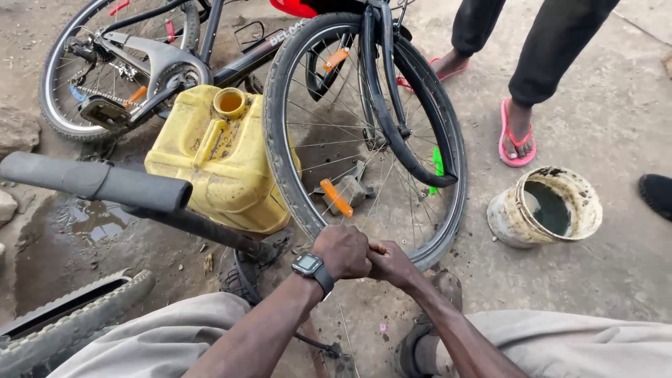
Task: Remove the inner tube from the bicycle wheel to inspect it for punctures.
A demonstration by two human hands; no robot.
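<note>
Dirt yard, puddle | left hand (343,252) and right hand (392,264) clenched on bicycle wheel (364,133) rim bottom | tyre stiff, grippy, probably light | yellow jerrycan (217,157) beside

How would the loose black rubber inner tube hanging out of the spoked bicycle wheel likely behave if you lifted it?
The black rubber inner tube droops in a slack loop, so it is probably floppy and light. It looks deflated, so it would likely fold rather than roll.
</note>
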